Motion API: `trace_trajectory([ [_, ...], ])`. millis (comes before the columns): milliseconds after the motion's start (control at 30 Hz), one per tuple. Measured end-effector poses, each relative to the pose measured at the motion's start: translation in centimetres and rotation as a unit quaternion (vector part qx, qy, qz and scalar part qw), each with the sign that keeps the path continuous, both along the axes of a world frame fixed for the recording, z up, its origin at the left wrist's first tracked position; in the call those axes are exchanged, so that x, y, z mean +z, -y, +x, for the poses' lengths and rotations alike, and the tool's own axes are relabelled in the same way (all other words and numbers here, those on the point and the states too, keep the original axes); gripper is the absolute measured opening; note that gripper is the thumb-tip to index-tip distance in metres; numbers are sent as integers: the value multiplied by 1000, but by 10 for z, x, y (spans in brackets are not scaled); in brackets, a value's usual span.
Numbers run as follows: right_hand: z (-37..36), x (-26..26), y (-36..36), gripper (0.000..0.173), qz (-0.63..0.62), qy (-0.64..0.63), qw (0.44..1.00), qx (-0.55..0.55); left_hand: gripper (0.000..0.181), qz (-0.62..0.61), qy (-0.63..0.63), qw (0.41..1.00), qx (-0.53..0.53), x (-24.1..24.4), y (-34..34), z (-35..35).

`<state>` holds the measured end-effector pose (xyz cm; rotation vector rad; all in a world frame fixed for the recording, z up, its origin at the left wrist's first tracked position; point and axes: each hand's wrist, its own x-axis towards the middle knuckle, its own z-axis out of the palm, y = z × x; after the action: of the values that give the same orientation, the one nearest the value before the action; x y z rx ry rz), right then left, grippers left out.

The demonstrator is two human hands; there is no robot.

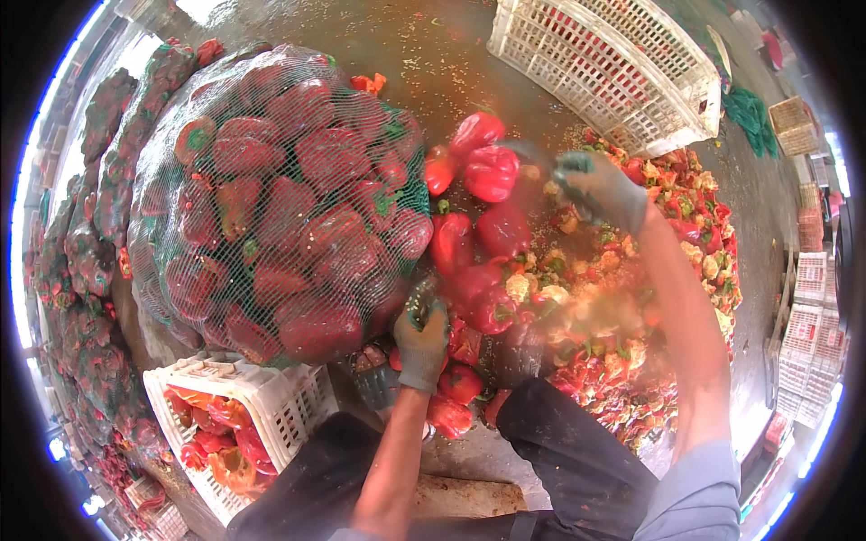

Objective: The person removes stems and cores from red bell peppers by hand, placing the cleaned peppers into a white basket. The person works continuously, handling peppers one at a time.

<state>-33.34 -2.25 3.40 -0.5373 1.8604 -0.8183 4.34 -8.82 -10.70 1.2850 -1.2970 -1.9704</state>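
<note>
My left hand (pixel 423 341), in a grey glove with a dark green coated palm, is beside the lower right of a green mesh sack (pixel 291 203) full of red bell peppers. Seeds stick to its spread fingers, and no pepper shows in them. To the right, my gloved right hand (pixel 599 189) is blurred and curled around what looks like a knife (pixel 524 147), its thin grey blade pointing left. Whole red bell peppers (pixel 492 172) lie between the sack and the right hand. Below that hand spreads a heap of pepper cores and scraps (pixel 609 291), partly blurred.
A white plastic crate (pixel 291 412) of opened red peppers (pixel 226 439) stands tilted at lower left. Another white crate (pixel 609 74) leans over the heap at upper right. More filled mesh sacks (pixel 95 358) line the left; stacked crates (pixel 808 331) stand far right. Seeds dot the wet floor (pixel 433 61).
</note>
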Motion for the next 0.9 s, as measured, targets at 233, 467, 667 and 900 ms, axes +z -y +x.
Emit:
trace_trajectory([
  [233, -39, -27, 76, 36, 74, -302, 932, 185, 35, 42, -4, 999, -12, 22, 0, -13],
  [467, -45, -74, 121, 37, 126, -407, 868, 256, 38, 97, -50, 994, -31, 12, 4, -15],
  [667, -26, -53, 125, 23, 129, -338, 877, 316, 40, 107, -46, 993, -17, 13, 11, -4],
  [900, -50, -61, 56, 29, 15, 104, 992, 66, 41, 93, -54, 993, -39, 1, 9, -5],
])
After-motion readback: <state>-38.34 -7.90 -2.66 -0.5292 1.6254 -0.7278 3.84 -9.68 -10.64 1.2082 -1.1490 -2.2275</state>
